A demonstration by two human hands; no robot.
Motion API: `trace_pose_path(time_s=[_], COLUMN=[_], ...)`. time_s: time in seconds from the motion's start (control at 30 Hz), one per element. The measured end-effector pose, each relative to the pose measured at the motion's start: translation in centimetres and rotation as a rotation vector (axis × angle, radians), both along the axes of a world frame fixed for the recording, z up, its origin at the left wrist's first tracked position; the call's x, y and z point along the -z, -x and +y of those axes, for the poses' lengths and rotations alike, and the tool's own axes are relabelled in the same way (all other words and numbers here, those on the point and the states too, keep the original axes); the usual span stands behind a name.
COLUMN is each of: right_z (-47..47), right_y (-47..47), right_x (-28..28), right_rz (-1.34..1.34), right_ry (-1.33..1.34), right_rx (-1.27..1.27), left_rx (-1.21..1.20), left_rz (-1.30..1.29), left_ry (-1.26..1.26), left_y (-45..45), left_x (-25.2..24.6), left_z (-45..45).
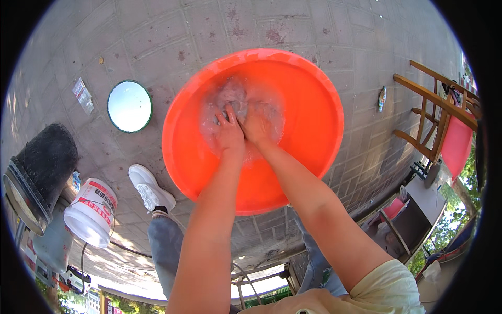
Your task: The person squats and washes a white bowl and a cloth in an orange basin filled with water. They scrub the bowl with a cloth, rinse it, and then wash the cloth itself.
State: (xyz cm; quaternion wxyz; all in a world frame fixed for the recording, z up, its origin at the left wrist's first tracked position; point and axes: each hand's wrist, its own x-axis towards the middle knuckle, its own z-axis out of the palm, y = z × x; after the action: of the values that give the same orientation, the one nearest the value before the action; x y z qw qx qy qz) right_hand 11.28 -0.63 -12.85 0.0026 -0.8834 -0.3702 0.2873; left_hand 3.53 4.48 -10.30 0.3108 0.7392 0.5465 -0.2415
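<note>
A large orange plastic basin stands on the paving before me, with shallow, cloudy, sudsy water in its bottom. Both my hands reach down into that water, side by side and touching near the wrists. My left hand has its fingers spread, their tips at a greyish, wet thing that I cannot make out clearly. Right against it, my right hand is bent downward, its fingers hidden by the water and the hand itself. Whether either hand grips the greyish thing does not show.
Left of the basin lies a round white, green-rimmed object near a clear plastic wrapper. Beyond my white shoe are a white bucket and a black bucket. A wooden chair stands at the right.
</note>
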Motion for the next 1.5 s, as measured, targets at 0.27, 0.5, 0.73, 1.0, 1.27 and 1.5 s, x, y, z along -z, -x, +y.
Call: trace_pose_path(time_s=[0.27,0.5,0.73,1.0,1.27,1.5], right_z=[3.5,2.9,0.8,2.9,4.1,2.4], right_y=[-6.5,-0.9,5.4,1.2,-6.2,-2.7], right_x=[0.6,-18.7,-25.1,-19.1,-11.0,-3.9], right_rz=[0.377,0.493,0.289,0.331,0.073,0.042], right_ry=[0.04,-0.334,-0.422,-0.46,-0.16,0.206], right_rx=[0.399,0.329,0.114,0.25,0.182,-0.257], left_rx=[-0.322,-1.457,-1.8,-1.369,-0.822,-0.136], left_rz=[-0.306,-1.022,-1.252,-1.132,-0.483,0.005], left_ry=[0.053,1.104,1.512,0.799,0.067,-0.058], left_y=[0.0,0.9,-0.5,1.1,1.5,0.1], left_x=[1.9,-3.3,-16.3,-8.2,-9.5,-3.0], left_z=[0.9,4.6,4.7,3.4,2.5,1.1])
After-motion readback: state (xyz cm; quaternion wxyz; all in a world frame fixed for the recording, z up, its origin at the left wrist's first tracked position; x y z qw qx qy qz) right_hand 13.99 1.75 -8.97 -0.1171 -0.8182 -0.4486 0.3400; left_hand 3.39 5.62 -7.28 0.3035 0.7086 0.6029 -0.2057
